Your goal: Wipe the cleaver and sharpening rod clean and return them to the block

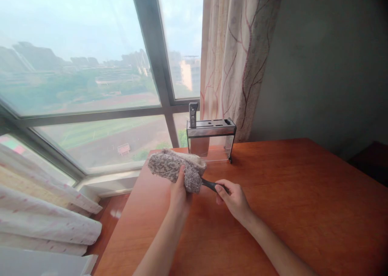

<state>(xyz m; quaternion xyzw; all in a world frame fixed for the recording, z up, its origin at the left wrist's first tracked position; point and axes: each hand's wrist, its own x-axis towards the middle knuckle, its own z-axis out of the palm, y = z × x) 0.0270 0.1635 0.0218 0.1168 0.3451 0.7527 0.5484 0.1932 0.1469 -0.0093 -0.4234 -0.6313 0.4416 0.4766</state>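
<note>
- Just below the middle of the frame, the left hand [178,193] is closed around the fluffy head of a duster [177,167], and the right hand [233,199] pinches its dark handle [212,184] between thumb and fingers.
- That light pinch could slip, and the handle would drop onto the table [303,195].
- A swing of the duster could knock the knife holder [211,140] just behind it, which has one knife [193,114] standing in it.

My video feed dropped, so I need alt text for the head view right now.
Two bare hands hold a grey fluffy duster above a wooden table: the left hand grips its head, the right hand its black handle. Behind stands a metal knife holder by a window and curtain.
</note>
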